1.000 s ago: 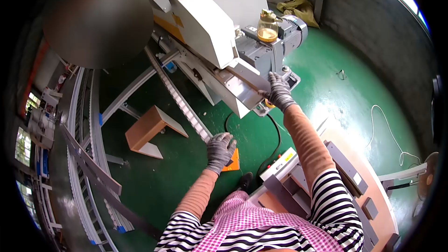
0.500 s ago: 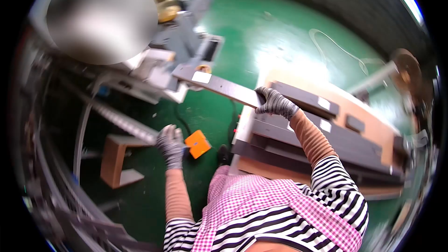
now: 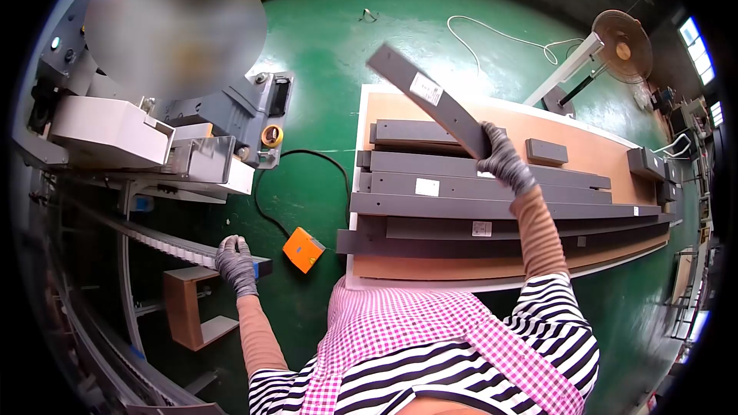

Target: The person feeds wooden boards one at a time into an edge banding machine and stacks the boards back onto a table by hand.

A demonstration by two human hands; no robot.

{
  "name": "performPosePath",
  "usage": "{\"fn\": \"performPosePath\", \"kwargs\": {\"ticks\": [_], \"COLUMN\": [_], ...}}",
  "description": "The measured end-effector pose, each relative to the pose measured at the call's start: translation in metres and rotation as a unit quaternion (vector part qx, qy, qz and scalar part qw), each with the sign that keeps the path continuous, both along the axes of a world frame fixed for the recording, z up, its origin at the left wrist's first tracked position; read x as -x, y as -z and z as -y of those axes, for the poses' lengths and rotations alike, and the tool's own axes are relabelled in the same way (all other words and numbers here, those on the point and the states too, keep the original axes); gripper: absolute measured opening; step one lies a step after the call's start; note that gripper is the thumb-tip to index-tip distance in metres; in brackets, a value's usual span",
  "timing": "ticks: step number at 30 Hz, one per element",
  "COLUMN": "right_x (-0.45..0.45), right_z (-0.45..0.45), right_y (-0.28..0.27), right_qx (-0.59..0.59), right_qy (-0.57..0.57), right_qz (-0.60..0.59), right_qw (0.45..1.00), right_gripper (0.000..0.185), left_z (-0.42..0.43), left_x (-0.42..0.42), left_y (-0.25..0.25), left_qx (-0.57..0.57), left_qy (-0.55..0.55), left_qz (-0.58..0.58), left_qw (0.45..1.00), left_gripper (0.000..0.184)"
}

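My right hand, in a striped grey glove, grips one end of a dark grey board with a white label. That board is raised and slants up to the left above a table bearing several long grey boards. At the lower left my left hand, also gloved, is closed on the end of a long rail with a row of white pieces along it. The glove hides part of that rail's end.
A machine stands at the left, with a roll of tape on its base. An orange box with a black cable lies on the green floor. A brown panel piece is at the lower left, and a fan at the upper right.
The view has turned right toward the table. My right hand has left the machine and now holds up a grey board. My left hand has stayed at the rail's end.
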State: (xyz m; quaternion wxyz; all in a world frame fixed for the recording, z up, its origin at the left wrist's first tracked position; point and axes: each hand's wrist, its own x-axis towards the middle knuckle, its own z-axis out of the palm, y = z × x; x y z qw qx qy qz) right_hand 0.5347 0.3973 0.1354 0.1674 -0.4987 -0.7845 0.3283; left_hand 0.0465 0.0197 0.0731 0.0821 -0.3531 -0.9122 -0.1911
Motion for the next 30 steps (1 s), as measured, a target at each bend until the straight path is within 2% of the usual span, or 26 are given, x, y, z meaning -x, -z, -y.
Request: {"fn": "performPosePath", "kwargs": {"ticks": [3, 4, 6, 7, 9, 13, 14, 15, 16, 18, 19, 21, 25, 30], "right_x": [-0.005, -0.003, 0.003, 0.004, 0.003, 0.003, 0.003, -0.004, 0.006, 0.037, 0.041, 0.034, 0.027, 0.033], "right_z": [-0.044, -0.053, -0.071, -0.079, -0.095, -0.094, -0.106, -0.105, -0.094, -0.062, -0.059, -0.074, -0.098, -0.097], "right_y": [0.007, 0.01, 0.02, 0.029, 0.048, 0.063, 0.088, 0.096, 0.084, 0.037, 0.034, 0.063, 0.1, 0.096], "right_qx": [0.031, 0.029, 0.093, 0.09, 0.039, -0.067, -0.044, -0.04, -0.065, -0.033, -0.045, -0.08, -0.077, -0.067], "right_qy": [-0.036, -0.041, -0.055, -0.063, -0.104, -0.125, -0.092, -0.1, -0.1, -0.084, -0.088, -0.107, -0.104, -0.097], "right_qz": [0.075, 0.075, 0.173, 0.172, 0.214, 0.284, 0.323, 0.31, 0.354, 0.383, 0.38, 0.356, 0.375, 0.42], "right_qw": [0.996, 0.996, 0.979, 0.979, 0.97, 0.948, 0.941, 0.945, 0.928, 0.919, 0.92, 0.925, 0.918, 0.9], "right_gripper": [0.08, 0.08, 0.077, 0.077, 0.077, 0.059, 0.057, 0.061, 0.07, 0.086, 0.086, 0.082, 0.076, 0.07], "left_z": [-0.002, -0.002, -0.001, -0.001, 0.0, -0.001, -0.001, -0.005, -0.006, -0.007, -0.006, -0.005, -0.003, -0.004], "left_x": [0.001, -0.001, -0.001, 0.0, 0.001, 0.004, 0.004, -0.001, -0.002, -0.006, -0.005, -0.003, -0.003, -0.009], "left_y": [0.003, 0.002, 0.002, 0.006, 0.005, 0.007, 0.007, -0.001, -0.004, -0.009, -0.009, -0.006, -0.007, -0.015], "left_qx": [-0.013, -0.015, -0.019, -0.022, -0.021, -0.035, -0.034, -0.055, -0.049, -0.07, -0.062, -0.049, -0.038, -0.042], "left_qy": [0.001, 0.003, -0.005, 0.0, -0.003, 0.032, 0.041, 0.055, 0.053, 0.05, 0.044, 0.035, 0.011, 0.002], "left_qz": [-0.004, -0.008, -0.012, -0.014, -0.011, -0.012, -0.021, -0.024, -0.026, -0.04, -0.035, -0.039, -0.03, -0.023], "left_qw": [1.0, 1.0, 1.0, 1.0, 1.0, 0.999, 0.998, 0.997, 0.997, 0.995, 0.996, 0.997, 0.999, 0.999], "left_gripper": [0.019, 0.018, 0.018, 0.017, 0.016, 0.016, 0.016, 0.015, 0.014, 0.013, 0.012, 0.014, 0.016, 0.016]}}
